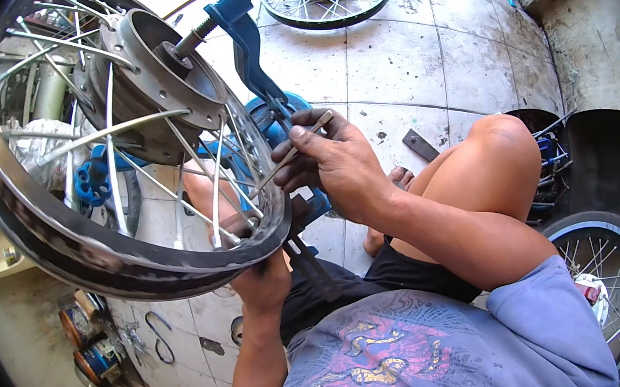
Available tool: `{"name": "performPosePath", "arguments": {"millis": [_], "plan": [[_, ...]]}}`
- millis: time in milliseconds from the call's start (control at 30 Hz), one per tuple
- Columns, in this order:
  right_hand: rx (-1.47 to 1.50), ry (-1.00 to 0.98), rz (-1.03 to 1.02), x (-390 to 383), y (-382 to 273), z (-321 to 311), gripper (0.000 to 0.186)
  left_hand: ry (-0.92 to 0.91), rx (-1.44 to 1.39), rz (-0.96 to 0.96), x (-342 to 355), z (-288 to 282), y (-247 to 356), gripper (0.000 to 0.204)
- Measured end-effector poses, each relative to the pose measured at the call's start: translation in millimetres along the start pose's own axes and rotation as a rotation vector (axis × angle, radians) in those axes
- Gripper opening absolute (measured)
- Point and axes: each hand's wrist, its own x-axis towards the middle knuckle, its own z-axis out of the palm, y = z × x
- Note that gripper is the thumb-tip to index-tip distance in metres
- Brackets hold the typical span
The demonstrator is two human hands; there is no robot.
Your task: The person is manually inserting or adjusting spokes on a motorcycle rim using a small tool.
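A spoked wheel with a black rim [114,268] and a grey metal hub [132,99] fills the upper left, its axle held in a blue metal stand [246,54]. My right hand [336,155], its fingertips darkened with grime, pinches a thin metal rod [283,162]. The rod slants down to the left, toward the spokes near the rim's right side. Below that, my left hand [263,280] is closed around the lower right of the rim, some fingers showing inside among the spokes and the rest hidden behind it.
Another spoked wheel [331,17] lies on the tiled floor [461,36] ahead. A flat dark metal piece [419,145] lies by my knee. To my right are a black bin-like container [608,164] and a tyred wheel [605,265]. Round containers [94,359] stand at lower left.
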Motion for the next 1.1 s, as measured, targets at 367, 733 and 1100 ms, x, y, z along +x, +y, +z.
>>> {"name": "performPosePath", "arguments": {"millis": [367,733,1100], "plan": [[0.063,0.037,0.099,-9,-11,26,0.018,0.081,-0.307,-0.206,1,-5,31,0.041],[-0.834,-0.254,-0.562,-21,-34,53,0.010,-0.104,-0.114,-0.186,6,-4,37,0.032],[0.202,-0.158,0.207,-19,-29,43,0.022,0.452,-0.717,-0.035,30,17,79,0.050]]}}
